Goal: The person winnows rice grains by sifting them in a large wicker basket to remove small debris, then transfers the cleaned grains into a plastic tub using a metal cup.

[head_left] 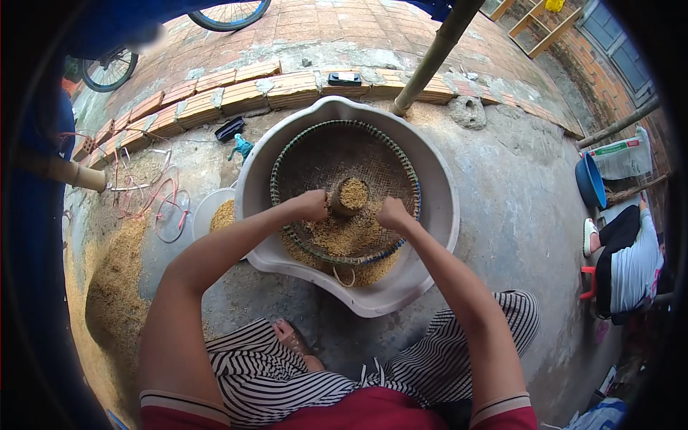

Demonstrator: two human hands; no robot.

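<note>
A round woven sieve basket [319, 147] sits inside a big pale plastic basin [440, 193] in front of me. Loose yellow grain [350, 238] covers the near part of its mesh, and more lies in the basin below. In the sieve a small brownish cup [347, 211] stands filled with grain. My left hand [312, 206] is closed beside the cup's left side. On the other side, my right hand [391, 213] is a fist over the sieve, apart from the cup. The fingers' undersides are hidden, so I cannot tell what either hand holds.
A pale dish [208, 213] of grain stands left of the basin, near a grain heap [118, 301] on the concrete. Bricks [204, 107] and a bamboo pole [437, 57] stand beyond. At right are a blue basin [590, 183] and a seated person [634, 269].
</note>
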